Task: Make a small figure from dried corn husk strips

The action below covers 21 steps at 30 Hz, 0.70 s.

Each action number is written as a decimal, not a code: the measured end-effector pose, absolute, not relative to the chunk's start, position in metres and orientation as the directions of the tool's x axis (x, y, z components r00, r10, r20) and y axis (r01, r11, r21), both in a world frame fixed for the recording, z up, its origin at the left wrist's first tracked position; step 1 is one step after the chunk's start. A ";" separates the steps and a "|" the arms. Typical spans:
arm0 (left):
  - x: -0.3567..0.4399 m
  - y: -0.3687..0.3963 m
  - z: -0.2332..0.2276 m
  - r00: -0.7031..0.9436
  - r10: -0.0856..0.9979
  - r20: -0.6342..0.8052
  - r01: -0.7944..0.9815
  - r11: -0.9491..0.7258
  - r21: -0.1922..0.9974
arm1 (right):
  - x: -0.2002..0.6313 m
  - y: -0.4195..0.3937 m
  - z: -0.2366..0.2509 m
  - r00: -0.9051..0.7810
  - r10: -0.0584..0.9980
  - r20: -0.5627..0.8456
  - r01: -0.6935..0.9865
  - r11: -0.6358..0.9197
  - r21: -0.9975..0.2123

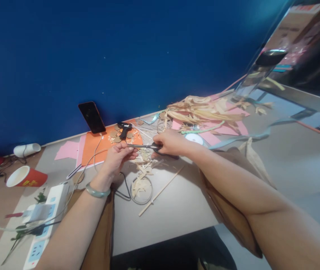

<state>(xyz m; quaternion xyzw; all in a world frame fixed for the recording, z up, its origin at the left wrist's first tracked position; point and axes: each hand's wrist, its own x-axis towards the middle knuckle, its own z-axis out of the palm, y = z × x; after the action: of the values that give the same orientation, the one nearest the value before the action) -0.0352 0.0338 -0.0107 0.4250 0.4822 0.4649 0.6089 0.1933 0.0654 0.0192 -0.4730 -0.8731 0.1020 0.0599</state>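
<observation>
My right hand [169, 143] grips a pair of dark-handled scissors [141, 146], whose blades point left towards my left hand [120, 154]. The fingers of my left hand are pinched together at the blade tips; whatever they hold is too small to make out. Under both hands lie pale cut husk scraps [144, 165]. Closer to me, a round hoop [132, 193] with more scraps inside lies beside a thin wooden stick [162, 190]. A black glue gun [124, 129] rests just beyond my left hand on orange paper [91, 150].
A phone [91, 117] leans against the blue wall. Dried corn husks [202, 110] are heaped on pink paper [237, 125] at the back right, near a white spool [194, 139]. On the left are a red paper cup [34, 177] and a power strip [38, 247] with trailing cables.
</observation>
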 end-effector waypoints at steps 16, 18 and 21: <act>-0.032 0.030 -0.010 0.114 0.973 -0.202 -0.116 0.215 0.970 | 0.191 0.063 0.023 -0.554 0.831 0.050 0.820 0.556 -0.137; -0.031 0.030 -0.011 0.123 0.973 -0.197 -0.099 0.209 0.973 | 0.190 0.062 0.023 -0.565 0.823 0.056 0.813 0.567 -0.131; -0.030 0.029 -0.011 0.128 0.973 -0.195 -0.087 0.206 0.975 | 0.191 0.062 0.023 -0.567 0.823 0.041 0.815 0.567 -0.121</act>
<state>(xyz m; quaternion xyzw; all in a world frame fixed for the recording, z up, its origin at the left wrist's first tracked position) -0.0300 0.0293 -0.0111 0.4501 0.4919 0.4407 0.6011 0.1909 0.0624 0.0225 -0.4632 -0.8839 0.0442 0.0463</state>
